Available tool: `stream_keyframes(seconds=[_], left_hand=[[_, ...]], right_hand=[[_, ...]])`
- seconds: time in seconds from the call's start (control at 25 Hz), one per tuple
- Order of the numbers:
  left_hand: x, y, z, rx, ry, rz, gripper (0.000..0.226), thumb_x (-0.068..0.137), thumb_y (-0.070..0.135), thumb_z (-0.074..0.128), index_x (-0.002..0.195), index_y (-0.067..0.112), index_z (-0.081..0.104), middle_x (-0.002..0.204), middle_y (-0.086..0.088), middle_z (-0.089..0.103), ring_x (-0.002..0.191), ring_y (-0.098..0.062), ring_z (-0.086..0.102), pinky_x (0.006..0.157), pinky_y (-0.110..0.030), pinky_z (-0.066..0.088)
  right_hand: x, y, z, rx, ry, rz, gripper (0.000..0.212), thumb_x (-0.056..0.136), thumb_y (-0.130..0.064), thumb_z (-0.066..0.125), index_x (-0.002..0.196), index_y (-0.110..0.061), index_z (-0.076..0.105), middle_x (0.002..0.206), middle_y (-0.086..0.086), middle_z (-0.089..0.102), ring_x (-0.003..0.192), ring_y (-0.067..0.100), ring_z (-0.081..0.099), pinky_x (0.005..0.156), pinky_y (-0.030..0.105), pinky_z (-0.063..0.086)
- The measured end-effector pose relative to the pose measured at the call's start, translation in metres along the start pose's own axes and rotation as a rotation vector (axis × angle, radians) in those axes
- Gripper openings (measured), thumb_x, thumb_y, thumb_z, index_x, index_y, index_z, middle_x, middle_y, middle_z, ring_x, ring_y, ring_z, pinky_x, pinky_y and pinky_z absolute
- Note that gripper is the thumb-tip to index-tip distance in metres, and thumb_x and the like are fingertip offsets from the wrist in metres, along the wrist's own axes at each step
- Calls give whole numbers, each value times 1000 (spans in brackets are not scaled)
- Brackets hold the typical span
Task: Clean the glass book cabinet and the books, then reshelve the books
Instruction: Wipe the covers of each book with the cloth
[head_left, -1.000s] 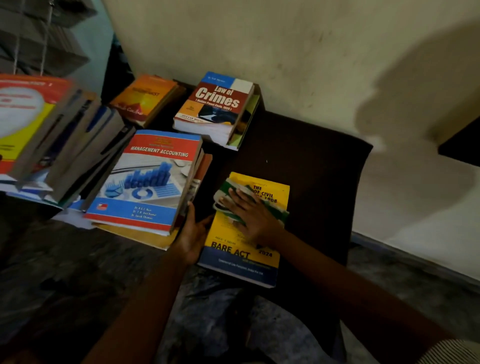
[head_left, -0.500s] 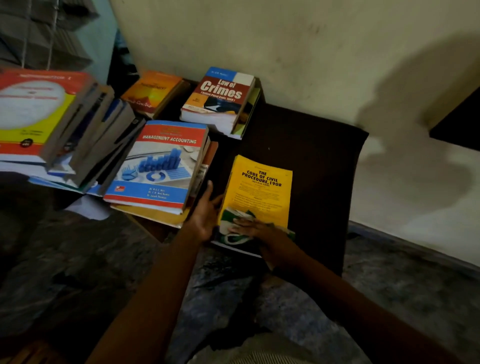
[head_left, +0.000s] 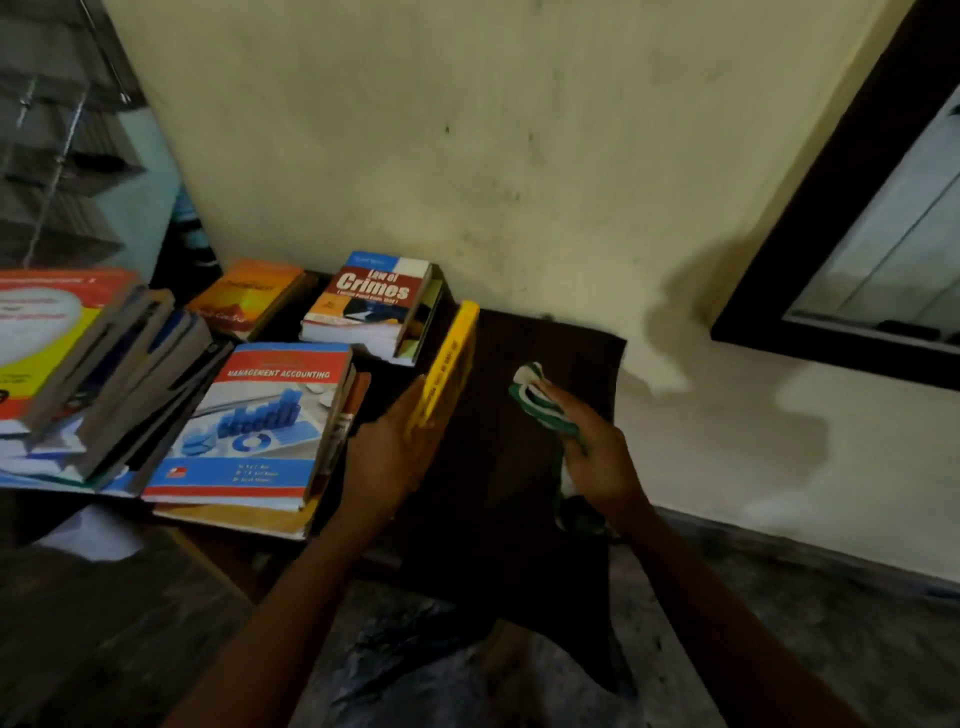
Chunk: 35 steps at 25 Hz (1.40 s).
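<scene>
Holding slim yellow book (head_left: 451, 364) on edge; right hand (head_left: 602, 457) bunches striped cloth (head_left: 535, 396).

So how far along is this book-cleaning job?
Done: the books are out, lying in piles on the dark table. In hand: the left hand holds the yellow book up on its edge while the right hand grips the green-and-white cloth. Left: reshelving; Management Accounting, Law of Crimes and the others lie here. Which are wiped, I cannot tell.
</scene>
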<state>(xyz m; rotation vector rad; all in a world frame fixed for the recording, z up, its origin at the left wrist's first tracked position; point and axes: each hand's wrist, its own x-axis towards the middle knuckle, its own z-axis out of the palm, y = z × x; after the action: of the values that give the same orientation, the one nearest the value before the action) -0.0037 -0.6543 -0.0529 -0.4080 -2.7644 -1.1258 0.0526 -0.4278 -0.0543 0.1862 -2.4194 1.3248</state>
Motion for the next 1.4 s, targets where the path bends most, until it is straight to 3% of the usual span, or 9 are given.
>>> stream_keyframes(seconds=[0.12, 0.24, 0.4, 0.56, 0.68, 0.8, 1.08, 1.24, 1.4], left_hand=[[-16, 2, 58, 472, -114, 50, 58, 96, 16, 41, 147, 32, 18, 118, -10, 61, 96, -29, 64, 73, -37, 49], [-56, -5, 123, 514, -246, 170, 86, 74, 26, 51, 147, 33, 6, 105, -4, 70, 78, -28, 70, 45, -31, 53], [-65, -30, 148, 530, -6, 157, 60, 91, 54, 30, 147, 34, 20, 115, -2, 68, 99, -29, 67, 87, -34, 46], [-87, -25, 132, -158, 531, -591, 67, 83, 55, 53, 121, 0, 55, 120, -17, 58, 112, -31, 55, 91, -41, 43], [-100, 10, 135, -1021, 713, -987, 49, 92, 46, 47, 118, 6, 58, 112, -3, 66, 97, -12, 63, 76, -24, 49], [-100, 31, 131, -1352, 644, -984, 47, 102, 33, 24, 112, 0, 57, 69, 11, 71, 62, -1, 66, 55, -17, 52], [-114, 18, 133, -1559, 682, -1044, 72, 92, 64, 17, 146, 19, 31, 146, -1, 41, 132, -22, 39, 108, -34, 26], [-126, 16, 128, -1760, 720, -1005, 81, 87, 69, 21, 141, 11, 38, 140, -9, 47, 126, -24, 45, 104, -35, 32], [-135, 13, 122, -1673, 867, -1065, 70, 92, 64, 15, 122, 12, 51, 107, -12, 58, 95, -22, 54, 97, -38, 35]], right_hand=[[17, 15, -9, 1, -62, 52, 59, 84, 17, 44, 133, -14, 45, 132, -8, 41, 123, 1, 38, 102, 2, 25], [22, 44, -10, 8, -204, 45, 57, 84, 16, 45, 133, -12, 47, 133, -4, 46, 125, 6, 40, 105, 12, 29], [39, 89, -11, 23, -383, 21, 58, 85, 14, 47, 135, -15, 47, 139, 5, 47, 129, 16, 43, 108, 28, 35], [82, 95, 22, -9, -433, -63, 63, 84, 12, 48, 140, -18, 40, 145, 5, 41, 132, 15, 38, 107, 20, 29], [93, 113, 63, -317, -653, -63, 60, 93, -25, 50, 146, -32, 22, 156, 7, 16, 143, 28, 15, 114, 48, 18], [75, 125, 85, -615, -719, -61, 67, 93, -54, 38, 149, -31, 9, 157, 10, -5, 144, 32, -7, 114, 50, -4], [19, 88, 114, -595, -685, -177, 65, 96, -45, 35, 150, -27, 3, 157, 12, -5, 143, 34, -9, 114, 43, -9], [-22, 57, 133, -565, -736, -312, 57, 81, -41, 38, 134, -23, 51, 139, 16, 47, 128, 38, 44, 103, 53, 36], [-46, 39, 126, -247, -859, -408, 45, 89, -22, 38, 131, -16, 52, 135, 11, 52, 122, 32, 51, 97, 46, 46]])
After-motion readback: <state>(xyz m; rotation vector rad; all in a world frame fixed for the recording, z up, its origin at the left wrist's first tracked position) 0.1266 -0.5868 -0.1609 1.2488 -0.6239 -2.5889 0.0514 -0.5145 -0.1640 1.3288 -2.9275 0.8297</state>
